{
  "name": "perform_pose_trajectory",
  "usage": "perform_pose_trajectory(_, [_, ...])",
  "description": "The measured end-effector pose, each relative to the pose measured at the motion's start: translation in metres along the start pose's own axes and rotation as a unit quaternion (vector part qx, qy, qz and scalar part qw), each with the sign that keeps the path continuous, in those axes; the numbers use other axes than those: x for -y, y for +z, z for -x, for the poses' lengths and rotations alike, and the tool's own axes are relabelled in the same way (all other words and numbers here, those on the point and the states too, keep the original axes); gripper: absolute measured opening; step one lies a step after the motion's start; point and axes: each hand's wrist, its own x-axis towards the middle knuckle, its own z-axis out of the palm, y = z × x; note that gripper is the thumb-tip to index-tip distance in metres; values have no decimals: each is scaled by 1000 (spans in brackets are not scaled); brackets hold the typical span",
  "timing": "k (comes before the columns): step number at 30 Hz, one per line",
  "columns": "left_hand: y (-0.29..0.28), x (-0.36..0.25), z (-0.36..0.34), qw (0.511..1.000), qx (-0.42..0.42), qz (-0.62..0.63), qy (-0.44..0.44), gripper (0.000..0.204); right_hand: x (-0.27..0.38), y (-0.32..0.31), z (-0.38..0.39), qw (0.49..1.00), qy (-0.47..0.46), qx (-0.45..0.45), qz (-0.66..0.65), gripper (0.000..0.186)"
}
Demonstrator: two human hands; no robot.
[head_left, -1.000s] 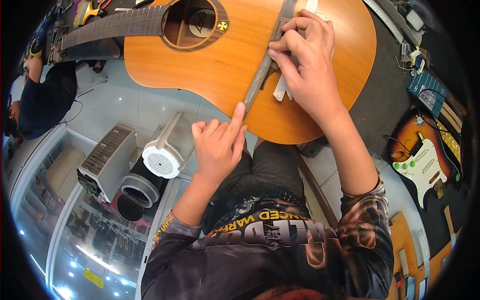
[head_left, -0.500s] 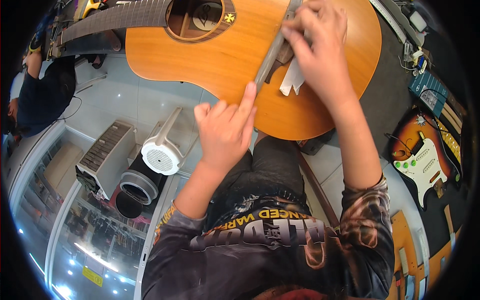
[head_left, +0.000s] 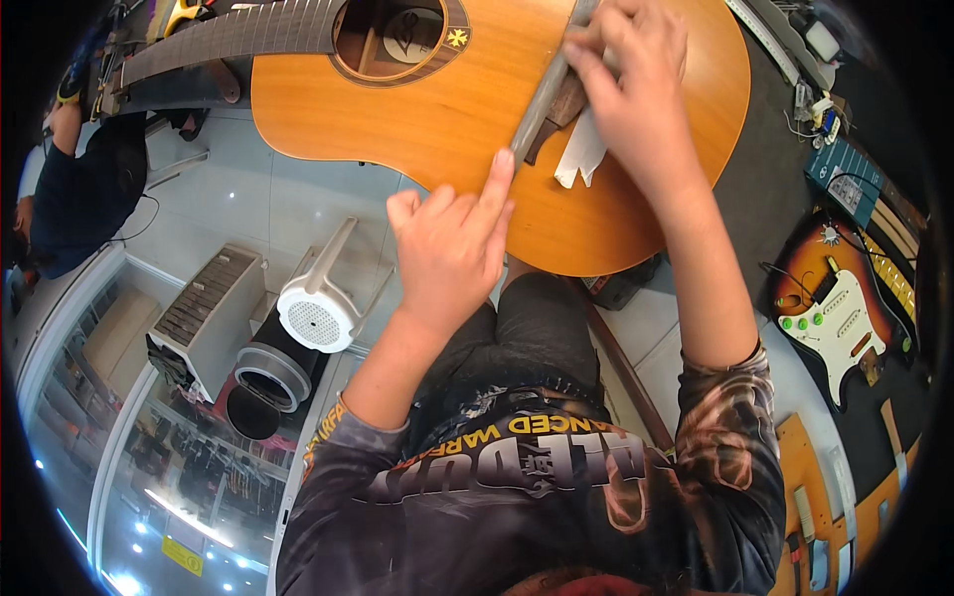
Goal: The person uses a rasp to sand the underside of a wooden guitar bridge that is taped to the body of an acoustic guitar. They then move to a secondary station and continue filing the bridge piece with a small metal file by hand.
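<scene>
Now hands on acoustic guitar, metal bar

Glossy wooden guitar, seemingly metal bar

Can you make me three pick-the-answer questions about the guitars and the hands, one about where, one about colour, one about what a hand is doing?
1. Where does the electric guitar lie?
A. at the picture's right
B. on the person's lap
C. beside the white fan

2. What colour is the top of the acoustic guitar?
A. blue
B. orange-brown
C. white

3. What is the left hand doing?
A. holding a cup
B. making a fist
C. touching a grey bar with a fingertip

Answers: 1 A, it rests on the dark surface at the right. 2 B, its wood is orange-brown. 3 C, one finger reaches the grey bar, while the right hand presses on it higher up.
</scene>
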Motion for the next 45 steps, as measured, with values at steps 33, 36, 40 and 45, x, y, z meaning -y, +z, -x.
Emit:
perform_pose_trajectory(33, [-5,8,-9,997,60,7,45,58,-9,-16,22,999,25,-28,-36,14])
perform_pose_trajectory(36, [1,12,-40,997,4,-4,74,53,-12,-21,-11,994,87,-46,-52,12])
perform_pose_trajectory(40, [0,15,-62,998,-3,-6,67,53,-21,-19,-23,994,94,-42,-46,12])
perform_pose_trajectory(45, [2,15,-75,996,-48,-19,70,55,-28,-14,-17,994,56,-75,-59,12])
